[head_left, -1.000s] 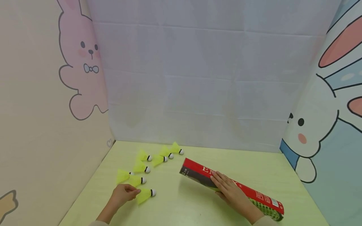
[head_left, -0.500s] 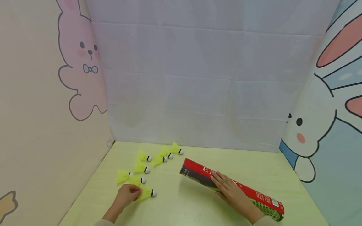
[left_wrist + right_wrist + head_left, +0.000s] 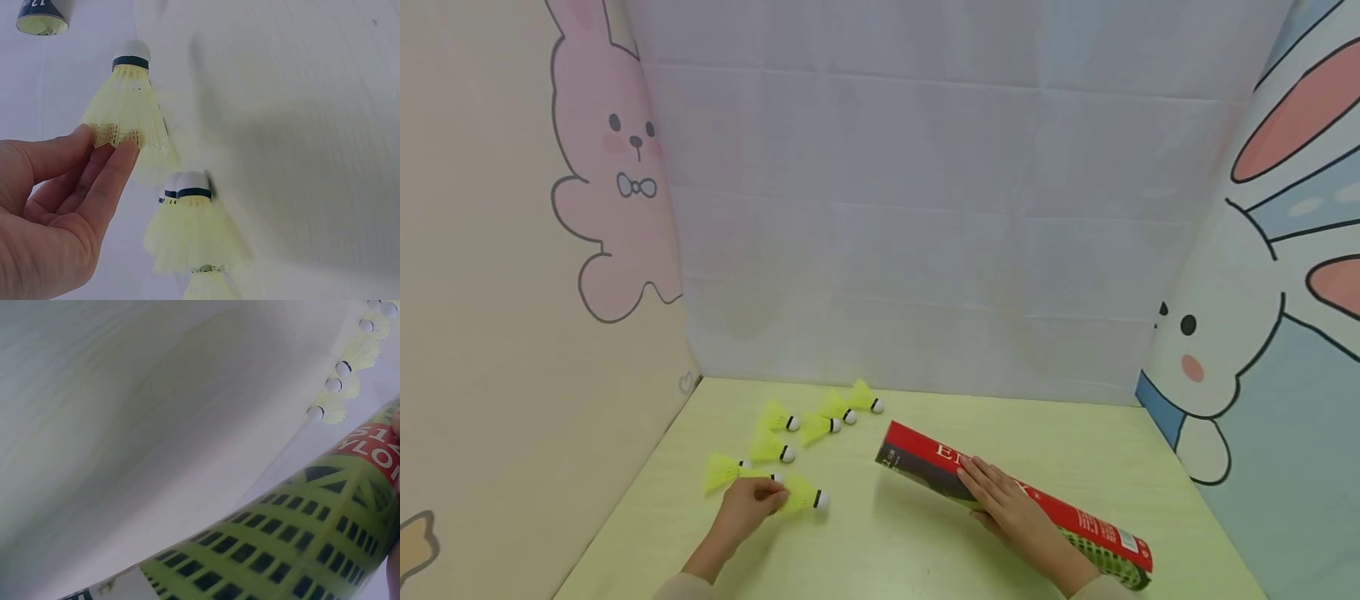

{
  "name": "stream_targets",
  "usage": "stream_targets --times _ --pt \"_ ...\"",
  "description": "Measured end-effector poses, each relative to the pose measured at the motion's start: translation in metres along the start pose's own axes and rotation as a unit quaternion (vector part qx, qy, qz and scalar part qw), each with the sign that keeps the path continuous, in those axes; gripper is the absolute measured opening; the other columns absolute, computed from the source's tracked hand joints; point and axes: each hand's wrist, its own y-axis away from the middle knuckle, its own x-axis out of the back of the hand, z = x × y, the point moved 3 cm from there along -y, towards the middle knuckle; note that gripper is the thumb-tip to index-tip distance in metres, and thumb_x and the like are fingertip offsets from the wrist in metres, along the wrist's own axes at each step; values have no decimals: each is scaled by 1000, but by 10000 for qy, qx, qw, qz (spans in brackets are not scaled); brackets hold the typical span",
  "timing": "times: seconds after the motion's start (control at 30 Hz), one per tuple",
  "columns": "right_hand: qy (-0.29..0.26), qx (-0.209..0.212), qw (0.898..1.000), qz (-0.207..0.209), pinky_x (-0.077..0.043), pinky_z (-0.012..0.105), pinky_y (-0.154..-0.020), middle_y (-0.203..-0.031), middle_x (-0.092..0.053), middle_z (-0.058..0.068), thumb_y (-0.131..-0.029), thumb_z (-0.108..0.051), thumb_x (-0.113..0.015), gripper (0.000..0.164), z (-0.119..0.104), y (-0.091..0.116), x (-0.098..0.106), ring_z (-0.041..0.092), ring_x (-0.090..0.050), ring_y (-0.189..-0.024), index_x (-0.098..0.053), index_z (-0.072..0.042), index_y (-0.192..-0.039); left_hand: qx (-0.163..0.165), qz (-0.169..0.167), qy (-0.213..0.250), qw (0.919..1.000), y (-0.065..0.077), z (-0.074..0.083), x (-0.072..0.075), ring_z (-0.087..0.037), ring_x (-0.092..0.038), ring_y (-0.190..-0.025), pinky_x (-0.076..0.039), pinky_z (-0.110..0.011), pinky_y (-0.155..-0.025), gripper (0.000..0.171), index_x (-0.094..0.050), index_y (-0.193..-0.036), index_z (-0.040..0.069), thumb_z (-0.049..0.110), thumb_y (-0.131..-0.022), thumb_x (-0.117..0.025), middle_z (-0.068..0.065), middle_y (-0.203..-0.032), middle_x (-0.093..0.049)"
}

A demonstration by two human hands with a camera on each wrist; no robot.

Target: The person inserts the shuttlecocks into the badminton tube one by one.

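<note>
In the head view my left hand (image 3: 748, 507) pinches a yellow shuttlecock (image 3: 805, 497) by the rim of its skirt, thumb against fingers. Its white cork with a dark band points right; the left wrist view shows this shuttlecock (image 3: 128, 103) apart from the others. My right hand (image 3: 1018, 517) holds a red, grey and green shuttlecock tube (image 3: 1090, 525) across its middle, fingers over the top. The tube slants, its left end raised over its shadow. The left wrist view catches an open tube end (image 3: 42, 25) with yellow-green inside. Most of the right hand lies outside the right wrist view.
Several more yellow shuttlecocks (image 3: 772, 447) lie on their sides across the left and back of the pale table (image 3: 865, 550). A white cloth (image 3: 865, 250) hangs behind the table, and walls with printed rabbits flank it.
The left hand has shifted right and slightly away from me, carrying the shuttlecock with it; it now partly covers another shuttlecock. The right hand and the tube stay nearly still.
</note>
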Motion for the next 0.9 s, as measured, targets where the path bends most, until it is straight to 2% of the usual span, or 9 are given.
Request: stream_targets --times 0.3,0.6,0.77,0.9 --pt "-8 -44 10000 -80 -11 22 -115 -149 -40 13 -103 -47 -25 62 0 1 0 26 -36 -137 -39 -4 -146 -183 190 281 9993 -13 24 -7 -20 -68 -78 -57 -32 -70 6 -73 -90 -2 1 -87 -69 -7 -83 -71" --pt "-47 -161 9997 -161 -11 21 -115 -149 -41 12 -103 -49 -23 64 0 1 1 27 -37 -136 -41 -5 -146 -448 437 137 9979 -19 53 -5 -19 -66 -77 -55 -31 -65 9 -74 -92 1 8 -88 -70 -5 -83 -71" --pt "-46 -209 9994 -279 -10 20 -115 -150 -39 12 -102 -50 -23 65 0 1 2 25 -34 -138 -39 -6 -147 -680 517 257 9960 -20 68 -5 -20 -67 -77 -56 -30 -69 11 -73 -93 0 9 -88 -70 -7 -84 -71" --pt "-93 -241 9991 -330 -9 20 -114 -151 -38 11 -103 -50 -23 64 0 1 2 24 -32 -140 -37 -7 -148 -840 499 464 9941 -21 77 -8 -24 -68 -79 -57 -35 -73 11 -73 -93 0 8 -87 -70 -10 -85 -72"
